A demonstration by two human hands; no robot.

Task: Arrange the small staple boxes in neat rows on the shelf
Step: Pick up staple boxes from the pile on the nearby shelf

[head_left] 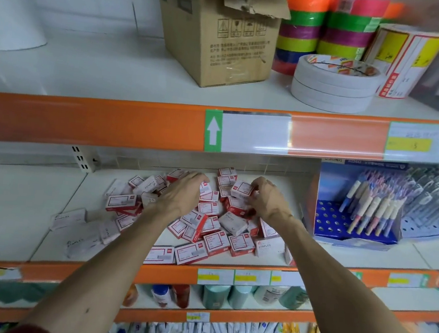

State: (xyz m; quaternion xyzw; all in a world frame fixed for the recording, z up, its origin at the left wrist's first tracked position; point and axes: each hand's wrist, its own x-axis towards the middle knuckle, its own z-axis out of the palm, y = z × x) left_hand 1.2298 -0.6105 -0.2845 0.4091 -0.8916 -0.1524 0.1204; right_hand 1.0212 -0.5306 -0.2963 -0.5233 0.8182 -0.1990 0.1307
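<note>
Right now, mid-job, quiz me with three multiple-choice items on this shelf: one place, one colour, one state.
1. The pen display stands where, relative to the staple boxes? A left; B right; C above.
2. The shelf edge is: A orange; B blue; C black.
3. The right hand: A lies flat; B grips a pen; C pinches a staple box.
Key: B, it stands right of the boxes; A, the edge is plainly orange; C, it curls round one box.
</note>
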